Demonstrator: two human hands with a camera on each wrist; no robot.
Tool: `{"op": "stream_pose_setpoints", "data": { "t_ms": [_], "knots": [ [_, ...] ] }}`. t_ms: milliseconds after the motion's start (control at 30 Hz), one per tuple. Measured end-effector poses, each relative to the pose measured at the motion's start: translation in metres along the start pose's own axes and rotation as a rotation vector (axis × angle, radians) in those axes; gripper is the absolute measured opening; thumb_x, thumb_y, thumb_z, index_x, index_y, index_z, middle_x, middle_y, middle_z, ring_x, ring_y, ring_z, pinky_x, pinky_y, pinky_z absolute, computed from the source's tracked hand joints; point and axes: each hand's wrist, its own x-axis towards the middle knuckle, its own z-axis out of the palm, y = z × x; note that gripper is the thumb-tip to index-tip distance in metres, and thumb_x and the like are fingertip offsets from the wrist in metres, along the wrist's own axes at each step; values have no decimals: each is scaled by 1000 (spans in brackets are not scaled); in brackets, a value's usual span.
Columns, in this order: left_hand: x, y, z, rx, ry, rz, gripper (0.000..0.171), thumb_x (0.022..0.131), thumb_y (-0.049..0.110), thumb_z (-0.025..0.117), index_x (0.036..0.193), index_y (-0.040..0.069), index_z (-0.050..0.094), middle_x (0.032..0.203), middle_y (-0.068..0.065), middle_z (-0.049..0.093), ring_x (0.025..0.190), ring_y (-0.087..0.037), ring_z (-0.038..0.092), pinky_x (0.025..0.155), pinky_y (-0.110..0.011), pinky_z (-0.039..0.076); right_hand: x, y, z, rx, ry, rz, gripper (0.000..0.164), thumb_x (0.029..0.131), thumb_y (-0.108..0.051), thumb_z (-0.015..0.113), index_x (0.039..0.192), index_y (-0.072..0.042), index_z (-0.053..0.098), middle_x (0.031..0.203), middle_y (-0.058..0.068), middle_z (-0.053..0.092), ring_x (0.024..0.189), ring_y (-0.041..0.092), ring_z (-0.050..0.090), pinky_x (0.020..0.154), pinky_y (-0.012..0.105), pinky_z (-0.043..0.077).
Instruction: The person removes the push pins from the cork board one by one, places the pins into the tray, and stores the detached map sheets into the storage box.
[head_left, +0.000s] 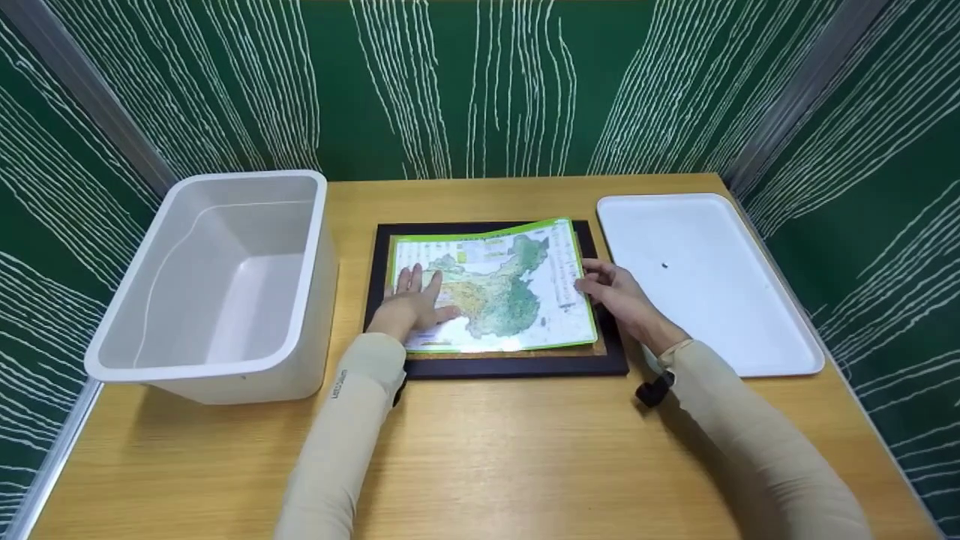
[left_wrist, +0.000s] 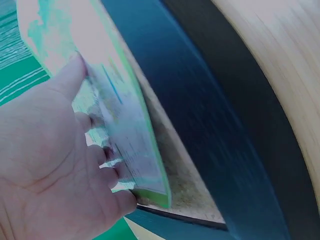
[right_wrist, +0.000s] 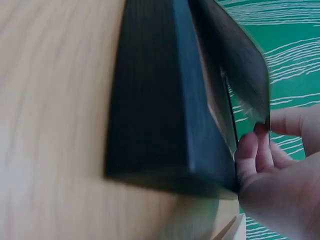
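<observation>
A glossy map (head_left: 495,292) with a green border lies over a dark picture frame (head_left: 517,367) with a brown inner panel. My left hand (head_left: 411,304) rests flat on the map's left part, fingers spread and straight; the left wrist view shows its fingertips on the sheet (left_wrist: 125,125). At the right edge, my right hand (head_left: 619,296) pinches the map between thumb and fingers. That side of the map is raised off the frame, and its dark underside (right_wrist: 245,65) shows in the right wrist view, above the frame's side (right_wrist: 150,100).
A deep white bin (head_left: 319,300) stands left of the frame on the wooden table (head_left: 480,450). To the right lies a shallow white tray (head_left: 705,300) with a small dark speck on it. Green walls (head_left: 525,90) with white streaks enclose the table's back and sides.
</observation>
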Motion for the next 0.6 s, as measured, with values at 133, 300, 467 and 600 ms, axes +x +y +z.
{"op": "stream_pose_setpoints", "data": {
  "t_ms": [133,300,467,600],
  "knots": [
    [-2,2,-4,3,-3,2,85,104,59,42,164,17,0,167,-18,-17,152,-36,-19,122,-56,-4,1,0,-1,8,-22,-15,53,101,-13,63,148,0,44,113,10,56,94,17,55,76,25,48],
    [-2,-1,-4,6,18,30,85,104,57,43,164,14,3,166,-22,-15,151,-40,-17,121,-58,-3,1,-1,0,15,-34,-17,51,100,-11,63,147,0,45,110,9,59,92,17,58,78,27,50],
    [0,-4,-6,11,78,39,80,105,54,44,164,12,11,166,-26,-7,152,-43,-10,121,-62,4,1,1,-2,15,-37,-18,51,100,-9,63,146,1,44,108,8,62,94,17,60,82,28,51],
    [-2,-4,-12,24,175,6,73,105,46,47,162,7,23,163,-30,16,151,-46,15,119,-60,20,-1,4,-4,21,-39,-13,51,99,-9,63,146,0,45,108,7,62,95,17,61,83,29,52]
  ]
}}
